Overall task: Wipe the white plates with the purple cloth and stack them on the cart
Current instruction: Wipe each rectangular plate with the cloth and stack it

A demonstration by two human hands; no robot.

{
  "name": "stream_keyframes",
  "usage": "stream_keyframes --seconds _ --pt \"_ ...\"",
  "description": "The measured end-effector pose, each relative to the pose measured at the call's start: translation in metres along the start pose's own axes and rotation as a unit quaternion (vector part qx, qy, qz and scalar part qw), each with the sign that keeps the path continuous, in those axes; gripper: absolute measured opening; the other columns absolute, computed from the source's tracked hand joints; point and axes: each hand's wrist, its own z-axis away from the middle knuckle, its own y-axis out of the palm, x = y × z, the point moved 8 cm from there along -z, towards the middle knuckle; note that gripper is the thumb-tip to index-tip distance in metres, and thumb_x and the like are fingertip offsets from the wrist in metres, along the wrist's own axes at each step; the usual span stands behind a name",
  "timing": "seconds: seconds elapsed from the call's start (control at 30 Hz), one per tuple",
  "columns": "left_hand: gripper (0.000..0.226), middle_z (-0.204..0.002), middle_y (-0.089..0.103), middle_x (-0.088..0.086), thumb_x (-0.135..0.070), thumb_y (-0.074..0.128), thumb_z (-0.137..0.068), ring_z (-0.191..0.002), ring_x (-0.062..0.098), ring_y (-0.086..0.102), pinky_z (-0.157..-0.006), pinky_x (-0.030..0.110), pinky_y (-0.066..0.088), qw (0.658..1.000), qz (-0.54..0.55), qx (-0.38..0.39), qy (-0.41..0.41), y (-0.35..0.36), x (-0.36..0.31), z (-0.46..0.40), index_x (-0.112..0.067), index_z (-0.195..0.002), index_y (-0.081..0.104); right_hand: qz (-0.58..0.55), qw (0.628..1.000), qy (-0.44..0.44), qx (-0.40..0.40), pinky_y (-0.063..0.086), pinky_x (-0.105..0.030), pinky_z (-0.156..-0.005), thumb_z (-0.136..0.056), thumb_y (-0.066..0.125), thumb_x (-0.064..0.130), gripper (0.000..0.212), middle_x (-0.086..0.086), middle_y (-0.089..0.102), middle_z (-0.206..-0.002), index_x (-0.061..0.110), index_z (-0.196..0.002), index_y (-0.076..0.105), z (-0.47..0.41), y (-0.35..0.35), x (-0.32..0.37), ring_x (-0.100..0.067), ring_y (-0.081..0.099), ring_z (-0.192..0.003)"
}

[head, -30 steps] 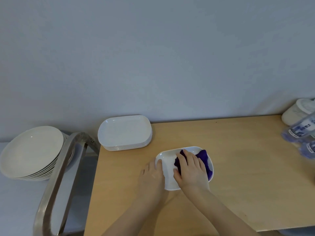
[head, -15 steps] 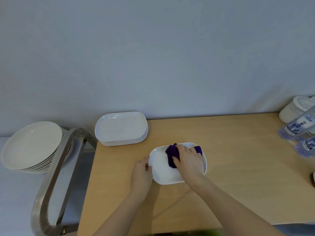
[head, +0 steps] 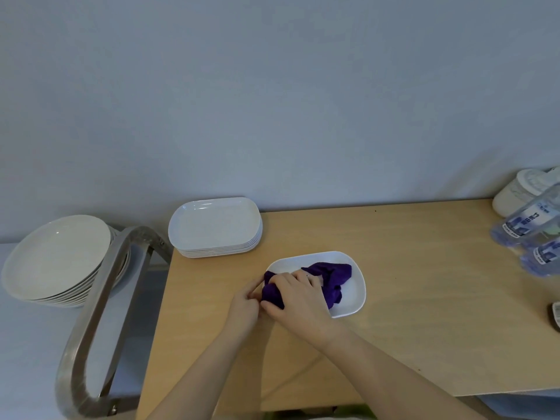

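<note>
A white rectangular plate [head: 353,295] lies on the wooden table [head: 424,313]. My right hand [head: 295,301] grips a bunched purple cloth [head: 331,278] and presses it on the plate's left part. At the plate's left edge my left hand [head: 244,306] holds the rim with curled fingers; that edge is hidden under both hands. A stack of several white rectangular plates [head: 215,227] stands at the table's back left corner. Round white plates [head: 57,259] are stacked on the cart [head: 30,344] at the left.
The cart's steel handle [head: 100,313] loops up between the cart top and the table. Clear plastic bottles [head: 527,234] and a white lidded jar [head: 515,192] stand at the table's right end. A small dark object [head: 556,318] sits at the right frame edge. A plain wall lies behind.
My right hand has dragged the cloth from the plate's middle to its left side, bunching it and leaving a tail trailing right. My left hand stays at the left rim.
</note>
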Motion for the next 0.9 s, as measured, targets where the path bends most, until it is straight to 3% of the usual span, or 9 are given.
stream_keyframes --seconds 0.1,0.17,0.3,0.43,0.5,0.6,0.7,0.8,0.9 --pt "0.055 -0.111 0.069 0.016 0.008 0.034 -0.089 -0.096 0.024 0.063 -0.075 0.026 0.05 1.0 -0.023 -0.013 0.01 0.0 -0.001 0.0 -0.02 -0.128 0.061 0.01 1.0 -0.012 -0.004 0.034 -0.036 -0.09 -0.086 0.034 0.057 0.049 0.009 0.061 -0.11 0.023 -0.111 0.058 0.009 -0.001 0.008 -0.018 0.049 -0.106" --pt "0.045 -0.115 0.068 0.009 0.003 0.039 -0.091 -0.102 0.02 0.063 -0.081 0.026 0.05 0.998 -0.028 -0.043 0.027 -0.002 -0.004 0.0 -0.017 -0.122 0.065 0.007 1.0 -0.011 0.006 0.034 -0.035 -0.091 -0.081 0.023 0.061 0.058 0.009 0.062 -0.105 0.023 -0.106 0.058 0.013 -0.003 0.009 -0.017 0.049 -0.103" --pt "0.019 -0.083 0.067 -0.007 -0.008 0.055 -0.092 -0.075 0.006 0.061 -0.059 0.02 0.043 0.992 -0.052 -0.094 0.06 -0.001 -0.01 0.006 -0.02 -0.102 0.066 0.022 1.0 -0.011 0.018 0.037 -0.037 -0.089 -0.076 0.024 0.061 0.054 0.007 0.061 -0.094 0.021 -0.094 0.056 0.02 -0.006 0.003 -0.02 0.05 -0.096" --pt "0.018 -0.076 0.065 -0.011 -0.01 0.06 -0.089 -0.072 0.002 0.06 -0.055 0.014 0.04 0.985 -0.108 -0.092 0.096 0.006 -0.014 0.01 -0.025 -0.098 0.063 0.058 0.998 0.015 0.017 0.05 -0.039 -0.078 -0.074 0.037 0.058 0.042 0.011 0.064 -0.077 0.026 -0.081 0.063 0.028 -0.005 -0.004 -0.019 0.059 -0.077" --pt "0.019 -0.076 0.063 -0.013 -0.008 0.059 -0.089 -0.073 0.002 0.059 -0.057 0.016 0.042 0.982 -0.125 -0.101 0.104 0.007 -0.016 0.01 -0.024 -0.098 0.064 0.08 0.996 0.012 0.023 0.049 -0.04 -0.082 -0.075 0.037 0.053 0.043 0.01 0.066 -0.084 0.026 -0.088 0.067 0.031 -0.003 -0.007 -0.021 0.061 -0.081" --pt "0.024 -0.076 0.061 -0.015 -0.003 0.055 -0.086 -0.073 0.002 0.057 -0.059 0.018 0.042 0.977 -0.142 -0.115 0.113 0.009 -0.019 0.011 -0.022 -0.095 0.065 0.088 0.994 0.0 0.072 0.033 -0.041 -0.099 -0.086 0.053 0.042 0.037 0.005 0.062 -0.116 0.023 -0.116 0.062 0.035 -0.002 -0.011 -0.027 0.052 -0.111" --pt "0.022 -0.074 0.064 -0.012 -0.005 0.054 -0.085 -0.068 0.004 0.058 -0.054 0.022 0.039 0.977 -0.135 -0.121 0.113 0.011 -0.016 0.011 -0.024 -0.087 0.065 0.104 0.992 0.012 0.067 0.029 -0.039 -0.1 -0.09 0.053 0.036 0.034 0.007 0.056 -0.125 0.023 -0.121 0.057 0.041 -0.009 -0.027 -0.027 0.044 -0.12" --pt "0.021 -0.062 0.06 -0.007 -0.006 0.052 -0.083 -0.055 0.012 0.049 -0.049 0.024 0.032 0.973 -0.147 -0.129 0.125 0.011 -0.015 0.006 -0.017 -0.084 0.07 0.115 0.992 0.031 0.031 0.043 -0.036 -0.08 -0.074 0.068 0.037 0.026 0.012 0.065 -0.102 0.026 -0.098 0.065 0.042 -0.022 -0.044 -0.022 0.057 -0.092" --pt "0.027 -0.053 0.049 -0.005 -0.001 0.048 -0.081 -0.05 0.014 0.035 -0.048 0.025 0.025 0.969 -0.164 -0.131 0.133 0.01 -0.019 0.001 -0.019 -0.072 0.066 0.143 0.989 0.047 -0.003 0.047 -0.03 -0.063 -0.053 0.08 0.039 0.031 0.016 0.063 -0.081 0.03 -0.08 0.066 0.04 -0.026 -0.06 -0.016 0.057 -0.069"
